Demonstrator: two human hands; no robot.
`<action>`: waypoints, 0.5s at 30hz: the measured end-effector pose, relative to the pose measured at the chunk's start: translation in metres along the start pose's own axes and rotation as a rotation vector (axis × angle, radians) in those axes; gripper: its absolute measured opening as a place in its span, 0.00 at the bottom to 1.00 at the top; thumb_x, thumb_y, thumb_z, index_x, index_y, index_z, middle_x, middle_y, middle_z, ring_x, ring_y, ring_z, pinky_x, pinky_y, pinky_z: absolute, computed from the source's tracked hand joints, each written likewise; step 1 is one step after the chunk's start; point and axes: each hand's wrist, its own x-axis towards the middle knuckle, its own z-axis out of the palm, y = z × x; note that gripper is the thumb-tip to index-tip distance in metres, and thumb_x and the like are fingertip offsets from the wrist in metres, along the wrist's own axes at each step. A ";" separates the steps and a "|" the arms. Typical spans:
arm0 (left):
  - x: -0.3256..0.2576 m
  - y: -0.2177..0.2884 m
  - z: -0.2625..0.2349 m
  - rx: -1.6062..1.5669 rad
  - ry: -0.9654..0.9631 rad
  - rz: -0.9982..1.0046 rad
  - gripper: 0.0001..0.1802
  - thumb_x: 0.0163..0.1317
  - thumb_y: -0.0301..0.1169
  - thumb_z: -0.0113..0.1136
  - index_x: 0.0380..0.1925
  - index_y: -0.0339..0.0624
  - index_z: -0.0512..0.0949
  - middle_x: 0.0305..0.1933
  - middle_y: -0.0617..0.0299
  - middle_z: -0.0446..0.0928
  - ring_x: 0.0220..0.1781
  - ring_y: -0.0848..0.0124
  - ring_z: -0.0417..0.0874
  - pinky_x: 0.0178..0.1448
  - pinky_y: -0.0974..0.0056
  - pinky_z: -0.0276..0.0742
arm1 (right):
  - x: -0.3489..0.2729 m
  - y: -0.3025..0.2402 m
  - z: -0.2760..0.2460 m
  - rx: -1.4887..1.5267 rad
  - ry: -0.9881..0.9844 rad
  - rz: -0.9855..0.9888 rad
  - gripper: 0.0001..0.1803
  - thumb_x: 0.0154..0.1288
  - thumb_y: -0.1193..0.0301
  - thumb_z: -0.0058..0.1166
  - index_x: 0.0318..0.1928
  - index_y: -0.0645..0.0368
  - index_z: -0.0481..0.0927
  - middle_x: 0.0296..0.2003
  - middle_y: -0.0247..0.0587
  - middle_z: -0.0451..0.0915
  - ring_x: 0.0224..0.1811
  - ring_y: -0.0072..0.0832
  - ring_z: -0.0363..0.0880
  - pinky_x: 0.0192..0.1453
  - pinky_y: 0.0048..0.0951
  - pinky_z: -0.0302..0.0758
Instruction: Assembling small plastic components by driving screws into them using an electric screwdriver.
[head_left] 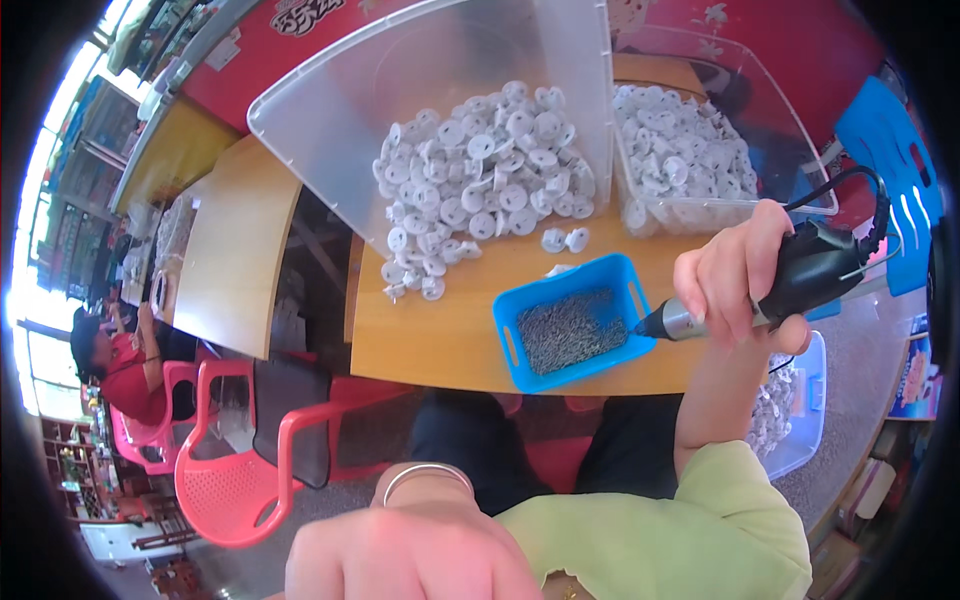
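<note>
My right hand [735,268] is wrapped round a black electric screwdriver [815,272] with a silver collar and a cord at its back end. Its dark tip points left, at the right rim of a small blue plastic basket [585,373]. Many small grey metal screws [565,338] lie in that basket. Close up at the bottom, my left hand [410,555] shows its back and knuckles, with a bracelet [430,470] at the wrist. Its fingers are cut off by the lower edge. Two round white plastic parts [565,239] lie just beyond the basket.
On the wooden table [430,350], a tipped clear tub [310,110] spills a heap of white parts [480,170]. Another clear tub [720,205] holds more. A further tub [810,400] stands low at right. Pink chairs [225,490] and a seated person [135,370] are at left.
</note>
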 end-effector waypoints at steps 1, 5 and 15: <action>0.000 0.000 0.000 -0.022 -0.010 -0.024 0.24 0.63 0.30 0.38 0.05 0.45 0.60 0.10 0.65 0.58 0.12 0.76 0.63 0.41 0.58 0.78 | -0.002 0.001 0.000 -0.012 0.029 0.000 0.24 0.44 0.63 0.65 0.32 0.57 0.62 0.16 0.33 0.69 0.15 0.21 0.69 0.35 0.27 0.67; -0.025 0.004 0.004 0.061 0.202 0.044 0.24 0.60 0.29 0.43 0.04 0.49 0.53 0.07 0.69 0.54 0.05 0.80 0.54 0.17 0.65 0.72 | 0.003 0.003 0.007 -0.120 0.233 0.065 0.22 0.47 0.60 0.62 0.30 0.54 0.62 0.14 0.29 0.67 0.11 0.18 0.65 0.32 0.23 0.64; -0.088 0.017 -0.166 1.765 0.041 -0.989 0.10 0.48 0.26 0.54 0.33 0.41 0.73 0.32 0.58 0.72 0.35 0.62 0.74 0.38 0.64 0.69 | -0.001 0.024 -0.006 -0.411 0.373 0.166 0.21 0.47 0.60 0.60 0.30 0.57 0.61 0.15 0.31 0.68 0.15 0.19 0.68 0.35 0.26 0.67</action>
